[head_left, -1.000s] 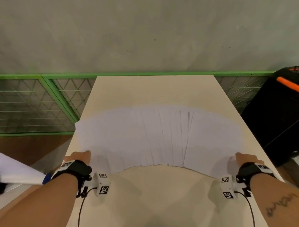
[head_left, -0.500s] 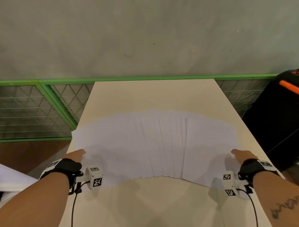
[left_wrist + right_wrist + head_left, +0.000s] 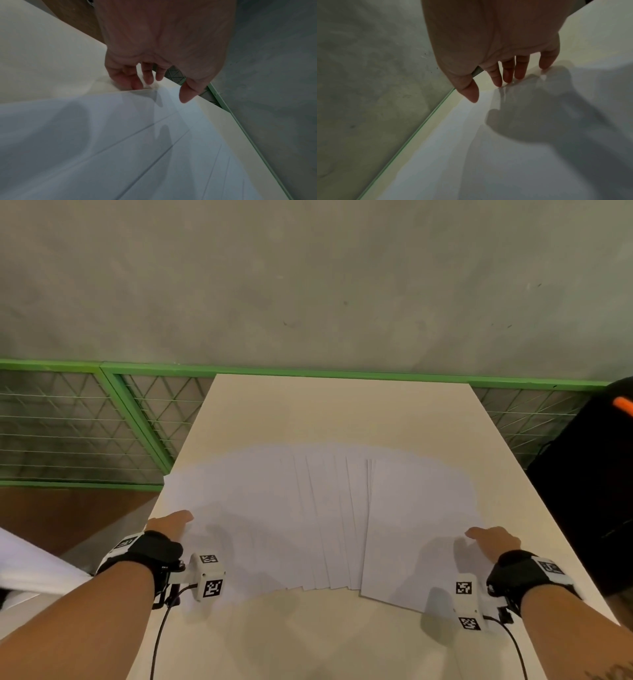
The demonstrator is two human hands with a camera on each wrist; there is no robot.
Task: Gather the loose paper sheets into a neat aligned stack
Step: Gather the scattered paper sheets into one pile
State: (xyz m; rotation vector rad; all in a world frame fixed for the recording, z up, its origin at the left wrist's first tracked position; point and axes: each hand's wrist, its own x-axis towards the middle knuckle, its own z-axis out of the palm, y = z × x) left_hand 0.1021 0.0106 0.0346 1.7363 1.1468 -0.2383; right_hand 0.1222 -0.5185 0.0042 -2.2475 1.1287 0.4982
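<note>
Several white paper sheets (image 3: 322, 515) lie fanned out in an overlapping arc across the cream table (image 3: 339, 412). My left hand (image 3: 171, 523) is at the fan's left end, fingers (image 3: 135, 82) straight and touching the edge of the outer sheet (image 3: 85, 135), thumb above the paper. My right hand (image 3: 493, 541) is at the fan's right end; its straight fingers (image 3: 520, 70) touch the edge of the outermost sheet (image 3: 522, 142), thumb held above it. Neither hand grips anything.
A green-framed wire mesh fence (image 3: 102, 422) runs behind and left of the table, below a grey concrete wall (image 3: 308, 285). A black bag with an orange strip (image 3: 589, 481) stands right of the table. A white sheet-like object (image 3: 27, 566) lies off the left edge.
Both hands have slid inward and slightly forward along the fan's ends, and the spread of sheets has narrowed a little.
</note>
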